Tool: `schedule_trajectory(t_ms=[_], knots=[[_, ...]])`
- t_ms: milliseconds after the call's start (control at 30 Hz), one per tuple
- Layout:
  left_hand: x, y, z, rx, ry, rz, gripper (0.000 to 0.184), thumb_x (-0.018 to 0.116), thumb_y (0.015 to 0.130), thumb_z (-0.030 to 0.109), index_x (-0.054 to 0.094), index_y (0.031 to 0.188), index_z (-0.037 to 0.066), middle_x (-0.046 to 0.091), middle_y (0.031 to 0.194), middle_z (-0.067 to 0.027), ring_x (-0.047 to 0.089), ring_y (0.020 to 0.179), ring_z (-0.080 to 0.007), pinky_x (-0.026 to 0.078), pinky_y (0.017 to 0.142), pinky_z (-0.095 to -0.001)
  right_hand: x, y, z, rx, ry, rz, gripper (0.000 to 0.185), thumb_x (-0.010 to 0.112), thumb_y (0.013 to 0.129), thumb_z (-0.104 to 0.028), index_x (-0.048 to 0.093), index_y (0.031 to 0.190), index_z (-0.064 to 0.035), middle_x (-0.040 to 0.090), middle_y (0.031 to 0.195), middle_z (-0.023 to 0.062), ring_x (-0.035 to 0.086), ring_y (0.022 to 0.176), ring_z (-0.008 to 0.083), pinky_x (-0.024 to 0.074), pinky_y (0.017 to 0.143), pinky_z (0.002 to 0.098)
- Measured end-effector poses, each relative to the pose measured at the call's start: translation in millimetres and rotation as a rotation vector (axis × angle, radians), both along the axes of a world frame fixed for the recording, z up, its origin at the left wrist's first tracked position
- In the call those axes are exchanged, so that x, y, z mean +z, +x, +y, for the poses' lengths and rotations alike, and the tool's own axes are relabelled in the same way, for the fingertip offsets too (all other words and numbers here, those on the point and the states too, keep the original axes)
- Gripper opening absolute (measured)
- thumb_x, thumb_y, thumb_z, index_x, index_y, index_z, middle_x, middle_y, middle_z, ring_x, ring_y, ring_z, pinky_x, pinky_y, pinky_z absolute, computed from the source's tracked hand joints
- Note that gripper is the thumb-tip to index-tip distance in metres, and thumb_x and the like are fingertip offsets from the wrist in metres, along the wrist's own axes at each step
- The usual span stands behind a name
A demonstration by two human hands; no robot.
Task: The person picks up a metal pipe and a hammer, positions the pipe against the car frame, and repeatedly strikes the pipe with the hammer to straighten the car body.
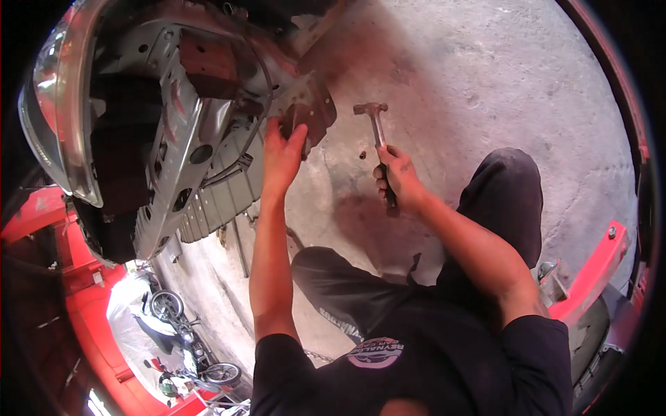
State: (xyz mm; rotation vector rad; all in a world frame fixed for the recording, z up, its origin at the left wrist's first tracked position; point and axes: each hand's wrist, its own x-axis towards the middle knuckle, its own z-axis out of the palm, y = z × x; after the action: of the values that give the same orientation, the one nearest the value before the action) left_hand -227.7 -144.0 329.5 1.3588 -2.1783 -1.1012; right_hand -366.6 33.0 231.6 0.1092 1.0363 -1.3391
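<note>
My right hand (400, 177) is closed round the dark handle of a hammer (378, 125), its head raised and apart from the car. On the left, my left hand (283, 156) reaches up to a bent metal plate (320, 104) with small holes at the end of the car's frame. Its thumb and fingers pinch a dark, blocky metal piece (298, 119) against the plate. Whether this piece is loose or part of the frame I cannot tell. Beside the hand runs a black cable (267, 90) along the exposed silver frame rail (191, 132).
The car's headlight (59, 104) is at the upper left. A small dark object (362, 155) lies on the concrete floor (499, 90). A red metal arm (590, 270) stands at the right, close to my knee. Motorcycles (191, 336) stand at the lower left.
</note>
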Motion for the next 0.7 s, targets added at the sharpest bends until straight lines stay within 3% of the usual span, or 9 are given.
schedule_trajectory(t_ms=[33,133,233,333,433,567,667,700], knots=[[-1.8,-7.5,-8.3,-0.087,-0.192,-0.092,0.046,0.068,0.089,0.029,0.057,0.123,0.001,0.069,0.104,-0.0156,0.068,0.086,-0.0293,0.054,0.076,-0.0387,0.6,2.3,3.5,-0.005,-0.018,-0.038,0.032,0.047,0.101,-0.038,0.050,0.111,-0.0076,0.047,0.068,0.0030,0.043,0.050,0.0121,0.0408,0.044,0.0316],[13.0,-27.8,-26.2,-0.117,-0.107,-0.351,0.048,0.072,0.085,0.031,0.061,0.118,-0.001,0.070,0.101,-0.0159,0.069,0.083,-0.0303,0.053,0.079,-0.0380,3.6,6.5,11.9,-0.014,-0.024,-0.135,0.034,0.046,0.103,-0.041,0.047,0.117,-0.0101,0.046,0.069,0.0031,0.041,0.050,0.0121,0.0406,0.044,0.0308],[13.7,-44.7,-35.9,-0.020,-0.229,-0.386,0.050,0.076,0.079,0.033,0.065,0.113,-0.001,0.072,0.092,-0.0166,0.071,0.083,-0.0300,0.053,0.076,-0.0379,5.0,7.2,17.1,-0.062,-0.045,-0.280,0.034,0.045,0.103,-0.044,0.047,0.119,-0.0131,0.044,0.070,0.0026,0.040,0.051,0.0117,0.0396,0.044,0.0298],[26.3,-65.1,-37.1,-0.065,0.004,-0.398,0.043,0.077,0.075,0.030,0.070,0.101,-0.003,0.072,0.085,-0.0182,0.071,0.083,-0.0293,0.053,0.074,-0.0382,10.1,8.6,24.1,-0.081,-0.072,-0.344,0.034,0.045,0.103,-0.045,0.048,0.119,-0.0151,0.042,0.071,0.0016,0.038,0.051,0.0111,0.0385,0.044,0.0290],[15.8,-69.0,-49.6,-0.147,-0.172,-0.387,0.043,0.077,0.072,0.027,0.069,0.101,-0.003,0.069,0.078,-0.0109,0.065,0.069,-0.0191,0.049,0.061,-0.0343,6.8,13.1,30.4,-0.109,-0.074,-0.400,0.024,0.044,0.105,-0.043,0.046,0.112,-0.0200,0.043,0.070,-0.0002,0.038,0.050,0.0100,0.0366,0.043,0.0282],[14.1,-72.9,-54.3,-0.237,-0.159,-0.354,0.040,0.075,0.071,0.024,0.069,0.097,-0.005,0.070,0.080,-0.0142,0.068,0.076,-0.0224,0.051,0.069,-0.0359,0.7,23.9,22.6,-0.250,0.053,-0.390,0.021,0.046,0.104,-0.042,0.046,0.113,-0.0232,0.043,0.069,-0.0011,0.037,0.049,0.0093,0.0356,0.043,0.0278],[17.0,-78.5,-58.8,-0.255,-0.159,-0.368,0.039,0.075,0.070,0.025,0.069,0.094,-0.006,0.071,0.083,-0.0171,0.069,0.078,-0.0245,0.052,0.072,-0.0361,35.3,9.2,22.2,0.052,-0.143,-0.335,0.023,0.047,0.104,-0.042,0.045,0.117,-0.0228,0.042,0.069,-0.0009,0.038,0.050,0.0092,0.0360,0.043,0.0282],[14.7,-79.2,-62.6,-0.249,-0.135,-0.317,0.039,0.074,0.070,0.025,0.070,0.093,-0.006,0.071,0.083,-0.0177,0.069,0.079,-0.0252,0.052,0.074,-0.0363,33.7,4.0,22.3,0.045,-0.165,-0.298,0.023,0.047,0.104,-0.041,0.045,0.117,-0.0225,0.042,0.069,-0.0011,0.038,0.050,0.0090,0.0356,0.043,0.0277]])
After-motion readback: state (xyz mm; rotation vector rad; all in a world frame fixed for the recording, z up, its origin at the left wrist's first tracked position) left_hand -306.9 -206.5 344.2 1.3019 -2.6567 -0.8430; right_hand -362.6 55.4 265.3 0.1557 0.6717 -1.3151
